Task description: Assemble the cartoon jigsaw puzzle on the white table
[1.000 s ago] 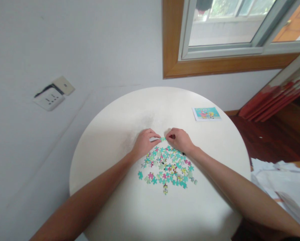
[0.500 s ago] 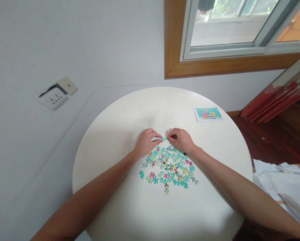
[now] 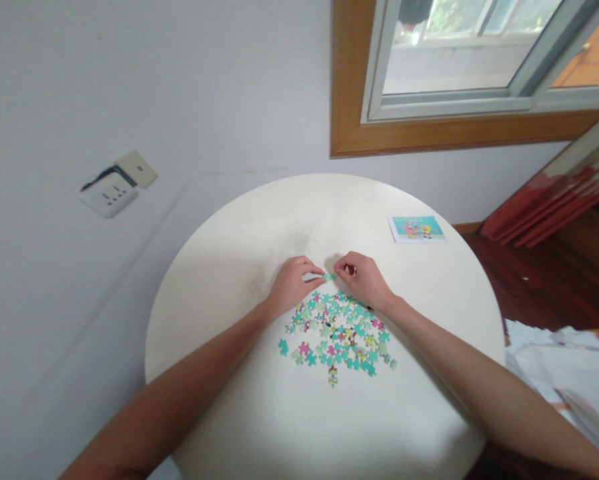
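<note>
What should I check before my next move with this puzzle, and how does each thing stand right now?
1. Left hand on the teal-green puzzle bit: ok, fingertips at its left end.
2. Right hand gripping that bit: cannot tell, fingertips are by its right end but contact is unclear.
3. Bit's makeup, one piece or joined pieces: cannot tell, too small.
4. Loose pieces lying on the table: ok, spread between the forearms.
5. Picture card uncovered: ok, picture up, beyond the right hand.
</note>
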Tool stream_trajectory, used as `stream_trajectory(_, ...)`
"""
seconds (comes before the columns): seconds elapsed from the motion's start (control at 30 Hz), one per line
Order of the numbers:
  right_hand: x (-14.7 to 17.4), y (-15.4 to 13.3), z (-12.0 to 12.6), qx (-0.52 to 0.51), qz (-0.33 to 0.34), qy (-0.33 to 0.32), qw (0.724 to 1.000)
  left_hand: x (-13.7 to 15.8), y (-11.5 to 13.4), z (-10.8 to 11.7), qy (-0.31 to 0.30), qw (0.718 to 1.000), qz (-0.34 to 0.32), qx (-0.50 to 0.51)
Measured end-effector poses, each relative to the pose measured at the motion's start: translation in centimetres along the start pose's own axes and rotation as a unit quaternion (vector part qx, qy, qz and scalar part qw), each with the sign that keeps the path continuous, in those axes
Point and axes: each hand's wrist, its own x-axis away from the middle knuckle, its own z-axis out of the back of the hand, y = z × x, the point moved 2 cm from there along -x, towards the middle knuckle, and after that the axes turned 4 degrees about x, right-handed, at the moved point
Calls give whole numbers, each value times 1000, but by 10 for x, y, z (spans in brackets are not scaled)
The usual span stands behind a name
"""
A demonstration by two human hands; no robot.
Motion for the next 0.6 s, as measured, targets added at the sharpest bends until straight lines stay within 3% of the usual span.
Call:
stream_trajectory(0.17, -5, 6, 10, 13, -21, 38, 999, 0, 1, 1, -1, 1000, -1, 1)
stream_trajectory(0.23, -3, -1, 15, 5, 0, 17, 1000, 0, 1, 1, -1, 1000, 1, 2)
stream_trajectory(0.33, 8, -26, 19, -2, 84, -85, 993, 0, 1, 0, 1, 1000, 4, 4)
stream_trajectory(0.47, 33, -61, 17, 17, 218, -228, 949, 0, 0, 0, 1, 1000, 5, 6)
stream_trajectory(0.6, 51, -76, 5, 82, 302, -283, 906, 1, 1, 0, 4, 1000, 2, 4)
